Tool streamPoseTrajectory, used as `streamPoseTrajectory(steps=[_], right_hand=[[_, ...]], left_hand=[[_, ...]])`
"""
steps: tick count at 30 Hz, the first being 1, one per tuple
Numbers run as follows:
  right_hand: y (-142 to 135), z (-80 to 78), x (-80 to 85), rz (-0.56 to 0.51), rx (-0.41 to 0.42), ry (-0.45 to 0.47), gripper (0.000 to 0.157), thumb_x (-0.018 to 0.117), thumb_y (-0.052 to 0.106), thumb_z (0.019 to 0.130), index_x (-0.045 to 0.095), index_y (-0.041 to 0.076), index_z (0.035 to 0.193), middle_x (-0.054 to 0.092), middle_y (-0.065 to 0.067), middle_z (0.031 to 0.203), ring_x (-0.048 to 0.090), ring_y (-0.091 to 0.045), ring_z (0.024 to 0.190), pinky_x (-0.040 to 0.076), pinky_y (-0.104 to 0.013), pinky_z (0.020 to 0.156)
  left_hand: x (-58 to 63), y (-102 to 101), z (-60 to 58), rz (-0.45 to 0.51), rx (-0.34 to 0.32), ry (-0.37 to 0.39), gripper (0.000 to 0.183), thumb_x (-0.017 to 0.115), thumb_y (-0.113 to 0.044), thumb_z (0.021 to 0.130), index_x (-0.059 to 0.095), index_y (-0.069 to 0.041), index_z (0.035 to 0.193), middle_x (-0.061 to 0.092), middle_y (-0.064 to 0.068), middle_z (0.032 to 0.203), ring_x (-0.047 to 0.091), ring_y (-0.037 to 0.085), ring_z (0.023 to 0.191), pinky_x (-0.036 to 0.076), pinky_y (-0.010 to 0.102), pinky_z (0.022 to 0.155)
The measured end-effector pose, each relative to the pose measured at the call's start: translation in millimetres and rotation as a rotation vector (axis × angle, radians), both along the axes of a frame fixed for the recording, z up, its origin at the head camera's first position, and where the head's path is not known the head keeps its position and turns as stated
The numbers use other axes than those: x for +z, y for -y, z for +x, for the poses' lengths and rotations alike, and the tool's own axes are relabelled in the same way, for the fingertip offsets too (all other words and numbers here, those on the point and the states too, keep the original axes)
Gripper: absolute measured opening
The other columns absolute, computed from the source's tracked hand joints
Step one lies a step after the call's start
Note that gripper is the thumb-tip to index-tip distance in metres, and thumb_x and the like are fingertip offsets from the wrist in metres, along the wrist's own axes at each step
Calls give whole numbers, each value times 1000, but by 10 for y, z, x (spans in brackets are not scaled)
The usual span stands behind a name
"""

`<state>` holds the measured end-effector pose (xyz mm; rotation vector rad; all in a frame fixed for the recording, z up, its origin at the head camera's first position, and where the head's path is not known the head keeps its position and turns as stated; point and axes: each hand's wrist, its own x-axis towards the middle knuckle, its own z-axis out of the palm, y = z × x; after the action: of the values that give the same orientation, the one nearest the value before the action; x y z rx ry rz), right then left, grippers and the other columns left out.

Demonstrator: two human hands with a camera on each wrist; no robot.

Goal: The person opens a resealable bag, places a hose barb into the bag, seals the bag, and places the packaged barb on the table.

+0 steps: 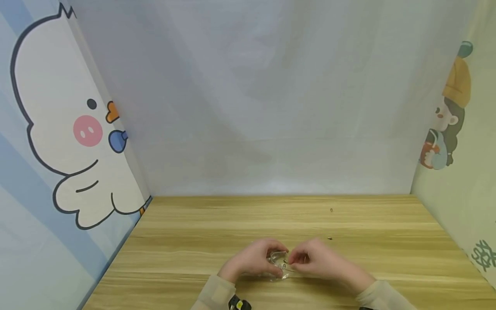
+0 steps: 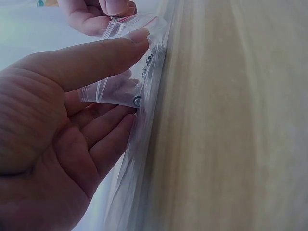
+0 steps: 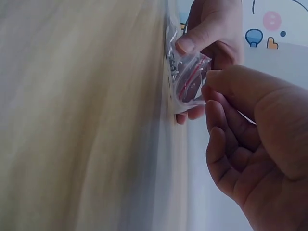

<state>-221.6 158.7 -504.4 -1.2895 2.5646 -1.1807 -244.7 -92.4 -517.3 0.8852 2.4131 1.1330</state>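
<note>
A clear zip-lock bag [image 1: 278,259] with a red line along its mouth lies low over the table. My left hand [image 1: 255,260] grips it, thumb on one side and fingers on the other, and its mouth gapes open toward the right. Inside sit several small metal parts [image 2: 137,101], seen in the left wrist view; some look like screws or nuts. Right at the bag's mouth, my right hand [image 1: 323,263] pinches a small metal piece [image 2: 114,18] between thumb and forefinger, mostly hidden by the fingertips. Its other fingers curl loosely in the right wrist view.
The wood-grain table [image 1: 193,241] runs back to a pale curtain [image 1: 252,107]. Two small metal pieces lie beyond the right hand: a ring-like one [image 1: 331,210] farther back and a dark one [image 1: 330,238] nearer. Cartoon-printed cloths hang at both sides.
</note>
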Motion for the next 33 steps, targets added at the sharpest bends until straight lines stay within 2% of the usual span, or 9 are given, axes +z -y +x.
streamPoseTrajectory(steps=[4,8,20,33], right_hand=[[43,2,-14,5,13,9,12,80,-1,91,81,10,95,74,11,89,63,3,79,59,-22,69],[61,-2,-33,8,16,-20,12,81,0,91,80,12,93,74,11,88,63,4,78,58,-21,69],[77,-23,-11,11,-8,-38,14,78,-4,89,82,9,94,77,7,91,65,2,79,59,-22,68],[73,-31,-16,24,-14,-48,13,79,-2,90,82,9,96,78,7,93,65,2,81,59,-22,70]], left_hand=[[9,2,-1,3,-2,-1,55,96,-13,77,75,-16,128,70,-12,121,62,3,103,51,26,93],[8,-1,-5,1,-7,-1,55,96,-14,77,75,-16,128,70,-12,120,62,4,101,52,26,91],[-6,-1,-10,-17,0,-11,55,96,-14,78,75,-18,129,69,-14,124,60,3,109,49,28,99],[-20,1,-35,-9,-13,1,55,96,-13,79,74,-16,129,69,-15,125,61,3,112,49,28,101]])
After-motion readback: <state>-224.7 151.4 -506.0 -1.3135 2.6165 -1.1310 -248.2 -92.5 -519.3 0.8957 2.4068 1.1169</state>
